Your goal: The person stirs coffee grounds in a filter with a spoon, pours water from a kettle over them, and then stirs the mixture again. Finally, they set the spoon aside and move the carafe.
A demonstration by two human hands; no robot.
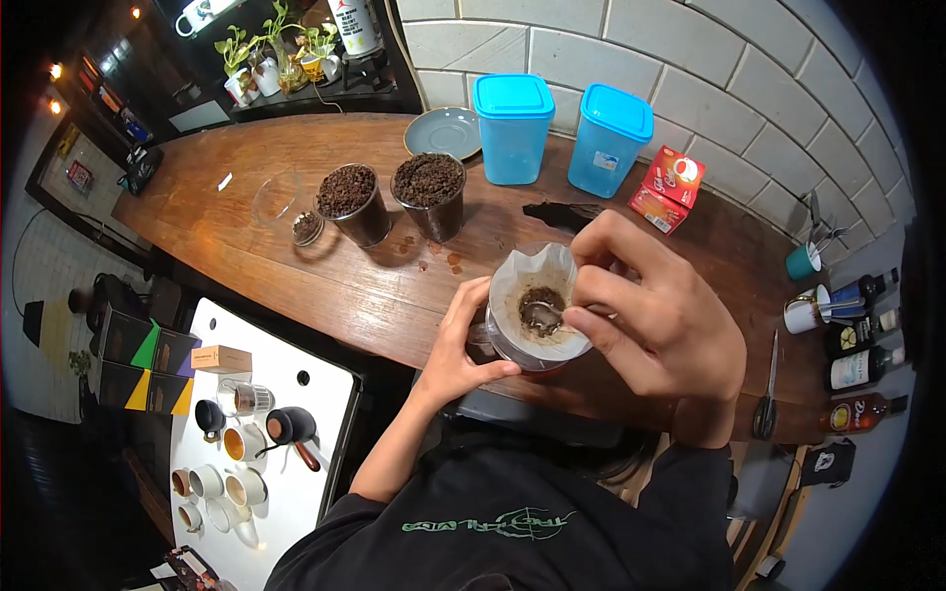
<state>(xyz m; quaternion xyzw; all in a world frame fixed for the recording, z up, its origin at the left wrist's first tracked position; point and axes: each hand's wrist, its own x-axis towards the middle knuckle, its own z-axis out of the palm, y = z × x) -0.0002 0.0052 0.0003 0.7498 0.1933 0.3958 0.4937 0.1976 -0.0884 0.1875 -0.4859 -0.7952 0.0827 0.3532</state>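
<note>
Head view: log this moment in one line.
left hand: around clear holder | right hand: pinching spoon | paper filter: dark grounds inside | beyond: two filled cups

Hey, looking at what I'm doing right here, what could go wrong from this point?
The spoon in your right hand, down in the grounds, might tear the thin paper filter. The dripper your left hand steadies sits near the counter's front edge, so a bump could tip it over. A brisk scoop may also fling grounds over the rim.
</note>
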